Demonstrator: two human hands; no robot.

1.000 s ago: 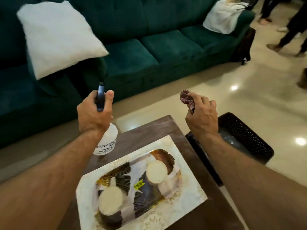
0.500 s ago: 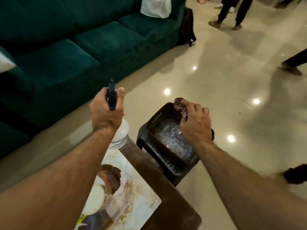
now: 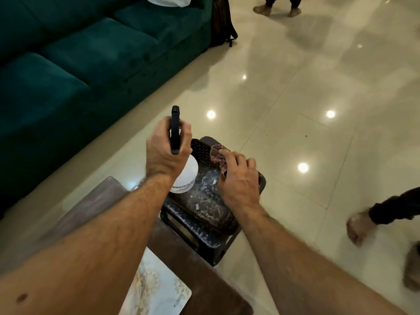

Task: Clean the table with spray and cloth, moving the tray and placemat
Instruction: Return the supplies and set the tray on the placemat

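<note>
The spray bottle (image 3: 184, 172) hangs in the air over the near end of the dark tray (image 3: 204, 201), gripped round its black trigger head by the left hand (image 3: 167, 151). Just beside it, the right hand (image 3: 238, 180) pinches a reddish cloth (image 3: 217, 154) above the tray. The placemat (image 3: 156, 289) lies on the brown table (image 3: 204, 280), with the green sofa (image 3: 91, 60) beyond.

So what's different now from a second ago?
The view swung right, off the placemat toward the black tray beside the table. Both hands came over the tray. Unchanged: the left hand still holds the spray bottle, and the right hand still pinches the cloth.
</note>
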